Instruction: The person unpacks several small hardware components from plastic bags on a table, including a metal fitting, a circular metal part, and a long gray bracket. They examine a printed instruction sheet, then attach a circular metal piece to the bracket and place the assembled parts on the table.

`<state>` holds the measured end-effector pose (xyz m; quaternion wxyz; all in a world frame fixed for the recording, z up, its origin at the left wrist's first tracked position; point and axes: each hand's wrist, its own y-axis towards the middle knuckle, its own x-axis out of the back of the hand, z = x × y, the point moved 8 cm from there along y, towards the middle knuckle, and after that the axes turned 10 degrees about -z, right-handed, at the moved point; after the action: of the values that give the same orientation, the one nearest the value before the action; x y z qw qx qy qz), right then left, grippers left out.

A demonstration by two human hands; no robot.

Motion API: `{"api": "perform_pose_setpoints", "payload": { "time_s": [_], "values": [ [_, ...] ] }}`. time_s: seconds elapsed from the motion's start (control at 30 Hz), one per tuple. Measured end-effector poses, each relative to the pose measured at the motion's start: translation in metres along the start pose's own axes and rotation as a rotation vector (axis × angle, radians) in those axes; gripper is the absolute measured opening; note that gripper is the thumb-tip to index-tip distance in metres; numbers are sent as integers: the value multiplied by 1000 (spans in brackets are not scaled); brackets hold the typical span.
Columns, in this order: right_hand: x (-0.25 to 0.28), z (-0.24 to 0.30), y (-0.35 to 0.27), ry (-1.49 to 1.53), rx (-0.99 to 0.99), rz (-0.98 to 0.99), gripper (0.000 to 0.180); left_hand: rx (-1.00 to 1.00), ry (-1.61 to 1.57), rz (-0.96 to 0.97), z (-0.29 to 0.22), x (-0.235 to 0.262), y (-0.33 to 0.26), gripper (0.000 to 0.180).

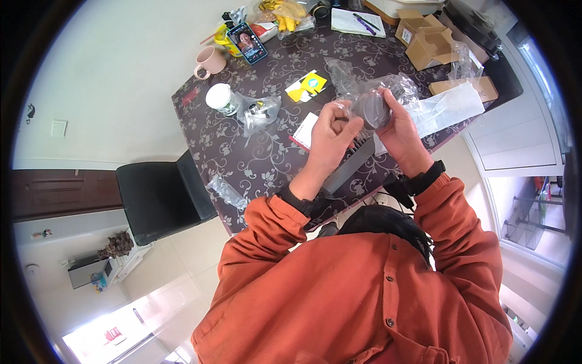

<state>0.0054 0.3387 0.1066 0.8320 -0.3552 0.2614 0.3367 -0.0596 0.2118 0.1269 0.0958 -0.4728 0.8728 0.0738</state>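
Observation:
Above the table's near right part, my right hand [400, 134] is closed around a dark round object [371, 110] whose kind I cannot make out. Clear plastic film [394, 86] clings about it and spreads beyond my fingers. On its left side my left hand [332, 130] is closed, with thumb and fingers pinching at the plastic. Below the hands lies a long grey flat strip [351, 165], partly covered. A small notepad [305, 128] with a red edge lies by my left hand, and a white sheet [451, 109] by my right.
Beyond stand opened cardboard boxes [429, 47], a pink mug [210, 62], a lit phone [247, 43], a white tub [221, 98] and a plastic bag of small items [257, 114]. A yellow packet [307, 86] lies mid-table. A black chair [160, 194] is at the left edge.

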Motion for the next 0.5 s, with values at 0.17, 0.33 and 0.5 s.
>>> {"api": "perform_pose_setpoints", "payload": {
  "time_s": [0.17, 0.33, 0.5],
  "values": [
    [11, -5, 8, 15, -56, -57, 33, 173, -90, 14, 12, 4, 3, 16],
    [5, -1, 7, 77, -137, -57, 36, 342, -405, 50, 27, 4, -2, 6],
    [1, 1, 7, 167, -133, -72, 39, 472, -688, 54, 35, -2, -7, 3]
  ]
}}
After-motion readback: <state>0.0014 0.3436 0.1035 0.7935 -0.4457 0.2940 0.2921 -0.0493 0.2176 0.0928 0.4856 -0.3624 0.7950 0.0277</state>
